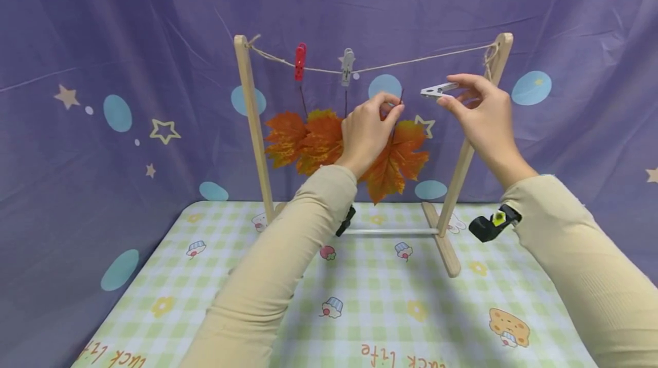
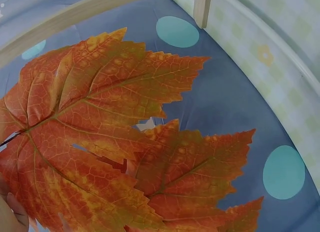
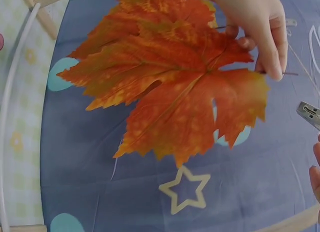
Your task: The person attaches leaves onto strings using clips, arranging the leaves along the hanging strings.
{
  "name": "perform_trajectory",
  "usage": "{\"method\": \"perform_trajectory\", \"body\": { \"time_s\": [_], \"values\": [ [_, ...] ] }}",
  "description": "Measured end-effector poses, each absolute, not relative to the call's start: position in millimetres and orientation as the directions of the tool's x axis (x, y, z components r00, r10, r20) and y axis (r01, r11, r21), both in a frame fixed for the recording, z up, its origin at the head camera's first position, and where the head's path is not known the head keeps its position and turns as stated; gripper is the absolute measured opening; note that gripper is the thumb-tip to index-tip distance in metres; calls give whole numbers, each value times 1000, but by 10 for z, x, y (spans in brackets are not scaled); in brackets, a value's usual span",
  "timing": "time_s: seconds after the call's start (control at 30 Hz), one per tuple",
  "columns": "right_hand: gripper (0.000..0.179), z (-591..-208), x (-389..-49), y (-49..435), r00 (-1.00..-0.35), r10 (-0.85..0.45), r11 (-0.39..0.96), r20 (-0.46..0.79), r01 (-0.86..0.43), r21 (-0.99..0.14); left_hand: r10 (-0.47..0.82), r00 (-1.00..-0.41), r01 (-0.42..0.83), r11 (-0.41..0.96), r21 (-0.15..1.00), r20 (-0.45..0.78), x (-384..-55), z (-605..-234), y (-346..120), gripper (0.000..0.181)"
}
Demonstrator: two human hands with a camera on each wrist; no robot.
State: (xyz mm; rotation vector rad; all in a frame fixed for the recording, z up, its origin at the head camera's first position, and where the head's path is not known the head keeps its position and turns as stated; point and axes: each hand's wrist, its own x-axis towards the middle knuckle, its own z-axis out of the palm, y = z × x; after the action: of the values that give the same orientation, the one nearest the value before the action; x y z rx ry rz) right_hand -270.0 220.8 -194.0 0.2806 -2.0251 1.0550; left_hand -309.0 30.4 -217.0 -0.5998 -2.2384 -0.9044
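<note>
My left hand pinches the thin dark stem of an orange maple leaf between thumb and fingers, and the leaf hangs below it. To the right, my right hand pinches a grey clothespin by its handle end, its nose pointing left toward the stem. The clothespin and stem are apart. On the twine above, a red clothespin and another grey clothespin each hold a leaf stem. Those hanging leaves overlap, partly behind my left hand. In the right wrist view the held leaf shows large.
A wooden frame with a left post and a right post carries the twine. Its white crossbar runs low between the feet. Below lies a checked tablecloth; a purple curtain hangs behind.
</note>
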Motion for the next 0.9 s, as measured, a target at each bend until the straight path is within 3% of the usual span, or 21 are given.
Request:
{"method": "perform_trajectory", "body": {
  "time_s": [0.5, 0.7, 0.9],
  "values": [
    [36, -1648, -2774, 1965, -582, 160, 592, 797, -590, -549, 160, -696, 608, 651, 456, 700, -3124, -2213, 273, 25],
    [31, -1572, -2812, 1910, -521, 146, 619, 841, -616, -488, 164, -706, 606, 643, 468, 689, -3123, -2221, 271, 24],
    [27, -1474, -2871, 1866, -503, 140, 652, 853, -602, -462, 157, -707, 599, 650, 467, 689, -3127, -2227, 246, 25]
  ]
}}
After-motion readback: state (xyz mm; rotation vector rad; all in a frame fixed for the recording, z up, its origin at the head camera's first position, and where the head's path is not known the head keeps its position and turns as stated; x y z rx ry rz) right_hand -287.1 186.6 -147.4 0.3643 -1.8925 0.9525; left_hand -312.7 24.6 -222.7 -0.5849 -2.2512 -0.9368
